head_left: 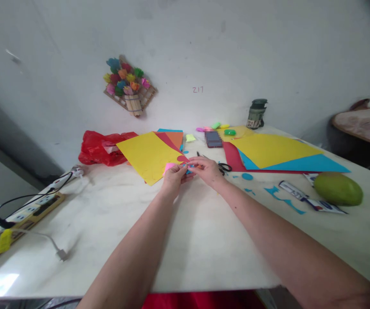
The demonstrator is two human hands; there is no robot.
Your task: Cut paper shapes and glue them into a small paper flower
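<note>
Both hands meet near the middle of the table. My left hand is closed, fingers pinched on a small blue paper piece. My right hand pinches at the same piece from the other side, and its fingertips hide part of it. A pink piece shows just behind my left hand. Beyond the fingertips is a small red paper cutout, at the edge of a yellow sheet. Black-handled scissors lie beside my right hand, partly covered by it.
Yellow and blue sheets lie at right, near blue scraps, a glue tube and a green fruit. A phone and flask are behind. Left are a red bag and power strip.
</note>
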